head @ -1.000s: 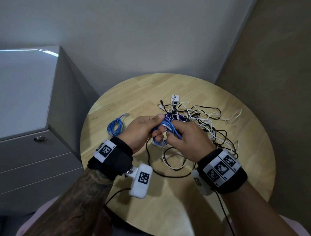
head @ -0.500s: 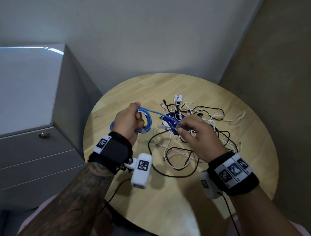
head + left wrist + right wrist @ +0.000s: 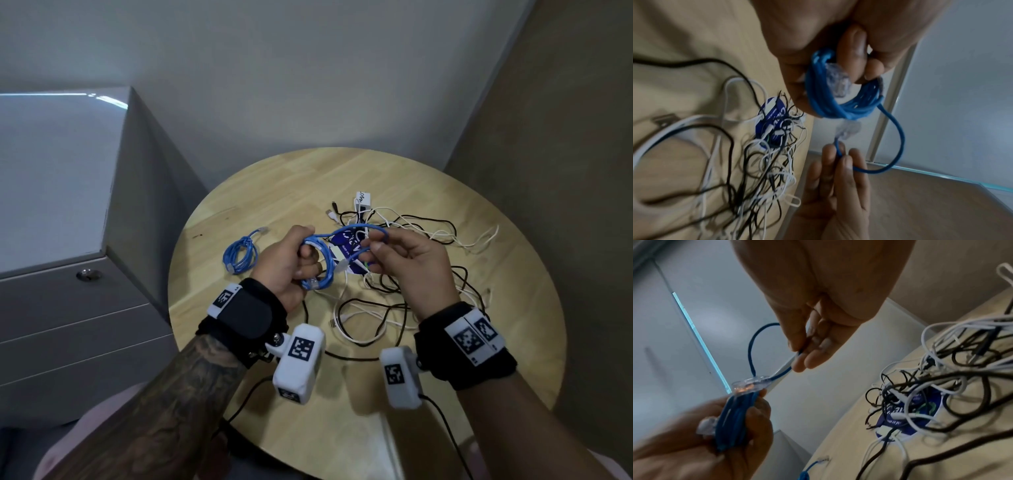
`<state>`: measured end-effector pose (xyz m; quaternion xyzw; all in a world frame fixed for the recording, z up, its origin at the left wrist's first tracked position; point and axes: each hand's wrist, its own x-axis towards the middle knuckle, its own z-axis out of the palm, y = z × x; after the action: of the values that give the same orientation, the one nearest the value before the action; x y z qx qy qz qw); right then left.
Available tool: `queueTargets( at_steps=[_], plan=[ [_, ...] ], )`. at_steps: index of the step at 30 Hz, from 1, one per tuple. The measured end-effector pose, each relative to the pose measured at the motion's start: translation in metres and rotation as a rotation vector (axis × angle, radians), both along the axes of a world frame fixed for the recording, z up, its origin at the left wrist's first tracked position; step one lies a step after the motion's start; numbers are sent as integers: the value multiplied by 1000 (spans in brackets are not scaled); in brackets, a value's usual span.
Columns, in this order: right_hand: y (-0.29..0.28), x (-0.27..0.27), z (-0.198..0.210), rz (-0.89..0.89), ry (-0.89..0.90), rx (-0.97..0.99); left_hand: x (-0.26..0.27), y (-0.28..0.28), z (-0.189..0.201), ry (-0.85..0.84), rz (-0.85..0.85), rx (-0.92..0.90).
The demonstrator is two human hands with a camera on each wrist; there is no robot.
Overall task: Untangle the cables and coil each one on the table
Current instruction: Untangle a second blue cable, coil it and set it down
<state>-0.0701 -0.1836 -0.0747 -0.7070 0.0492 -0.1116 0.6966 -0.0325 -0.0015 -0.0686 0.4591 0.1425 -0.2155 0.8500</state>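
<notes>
My left hand (image 3: 291,263) grips a wound blue network cable (image 3: 322,263), held above the round wooden table (image 3: 260,192). Its loops (image 3: 840,104) wrap round my left fingers, with a clear plug (image 3: 838,82) lying against them. My right hand (image 3: 404,260) pinches the cable's free end (image 3: 785,369) just behind its clear plug (image 3: 750,386), and a short slack loop (image 3: 898,139) joins it to the coil. A second blue cable (image 3: 241,253) lies coiled on the table at the left. A tangle of black and white cables (image 3: 404,260) lies under and right of my hands.
A blue round card (image 3: 349,243) lies under the tangle, and a small white adapter (image 3: 363,200) sits at its far edge. A grey drawer cabinet (image 3: 68,240) stands left of the table. Walls close in behind and to the right.
The free end was stretched out to the right half a second ago; my right hand has now brought it back close to the coil, leaving a short loop. Both hands have risen slightly.
</notes>
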Motion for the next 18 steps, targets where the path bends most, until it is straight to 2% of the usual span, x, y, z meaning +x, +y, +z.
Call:
queueTargets(
  at_steps=[3,11,18],
  plan=[
    [-1,2,-2,-73,17,38,-2,-3,-3,26,-74,-34],
    [12,0,-4,-48,88,27,-6,-7,1,45,-105,-46],
    [14,0,-4,-9,138,177,-4,-5,-2,56,-93,-68]
  ],
)
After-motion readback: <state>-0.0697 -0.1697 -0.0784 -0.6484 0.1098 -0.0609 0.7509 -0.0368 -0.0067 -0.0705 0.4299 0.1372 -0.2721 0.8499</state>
